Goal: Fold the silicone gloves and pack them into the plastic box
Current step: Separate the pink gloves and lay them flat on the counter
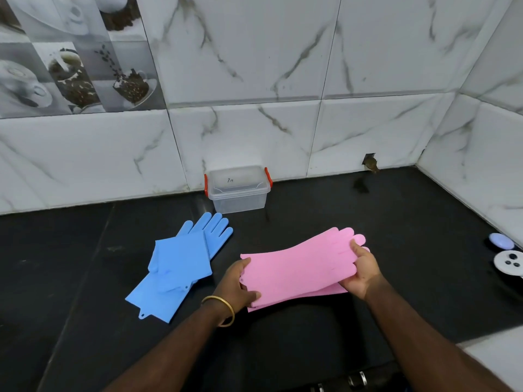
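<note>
On the black counter, both hands grip a stacked pair of pink gloves.

Left hand (240, 281) pinches the cuff end of the pink gloves (297, 267), thumb on top and fingers curled beneath; the right hand (362, 267) clamps the finger end the same way, hiding part of the glove fingers. Only an edge of the lower pink glove peeks out under the upper one — smooth, matte silicone. Left of them the blue gloves (181, 264) lie flat, one crossed over the other, a small hanging tab at one cuff. Against the marble-tiled wall (283, 66) stands the plastic box (237, 190) — clear, lidded, with red side clips — well apart from the hands, with bare counter (396, 222) between. At the right edge, a white round object (509, 263) is cut off and hard to make out.
</note>
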`<action>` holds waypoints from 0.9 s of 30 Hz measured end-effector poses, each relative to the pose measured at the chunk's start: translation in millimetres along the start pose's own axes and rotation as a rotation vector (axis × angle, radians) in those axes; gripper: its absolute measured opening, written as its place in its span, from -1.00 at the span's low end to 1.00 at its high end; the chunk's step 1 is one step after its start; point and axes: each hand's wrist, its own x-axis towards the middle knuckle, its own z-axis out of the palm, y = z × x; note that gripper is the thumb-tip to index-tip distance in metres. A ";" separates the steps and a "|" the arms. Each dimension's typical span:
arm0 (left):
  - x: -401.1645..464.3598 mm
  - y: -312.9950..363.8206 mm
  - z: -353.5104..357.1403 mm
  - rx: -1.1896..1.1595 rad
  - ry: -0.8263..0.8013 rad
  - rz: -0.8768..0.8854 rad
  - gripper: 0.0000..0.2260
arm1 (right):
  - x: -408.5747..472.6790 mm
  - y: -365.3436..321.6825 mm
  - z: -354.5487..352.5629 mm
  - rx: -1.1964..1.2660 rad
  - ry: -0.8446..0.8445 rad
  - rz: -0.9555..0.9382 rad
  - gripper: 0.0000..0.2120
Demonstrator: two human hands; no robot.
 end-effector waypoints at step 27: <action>35.3 -6.6 7.1 0.259 0.238 -0.143 -0.28 | 8.7 1.8 -35.6 -0.907 0.526 -0.621 -0.50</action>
